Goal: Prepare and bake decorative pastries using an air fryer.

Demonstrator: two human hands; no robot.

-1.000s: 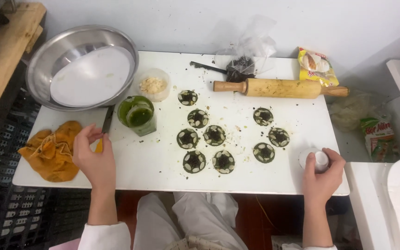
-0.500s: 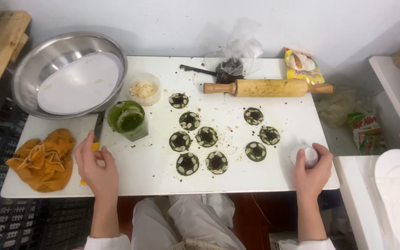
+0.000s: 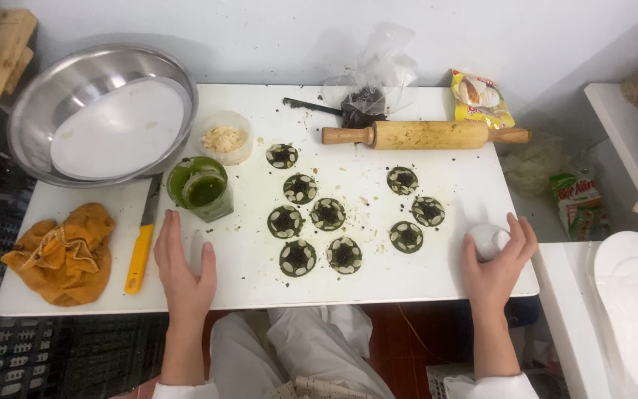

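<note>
My left hand (image 3: 184, 270) rests flat on the white table (image 3: 407, 284) with fingers spread, holding nothing. It lies just right of a yellow-handled knife (image 3: 140, 255) and below a green glass jar (image 3: 201, 189). At the table's right edge my right hand (image 3: 498, 264) cups a small white round cup (image 3: 486, 240). Between the hands lie several dark green round pastries (image 3: 328, 214), each ringed with pale nut pieces.
A steel bowl holding a white plate (image 3: 101, 111) stands at the back left, with a plastic cup of chopped nuts (image 3: 224, 138) beside it. A wooden rolling pin (image 3: 422, 135), a plastic bag of dark filling (image 3: 367, 100) and a snack packet (image 3: 481, 96) line the back. An orange cloth (image 3: 60, 251) lies front left.
My left hand has come off the knife's yellow handle and moved right, and now lies open on the table. My right hand stays on the white cup.
</note>
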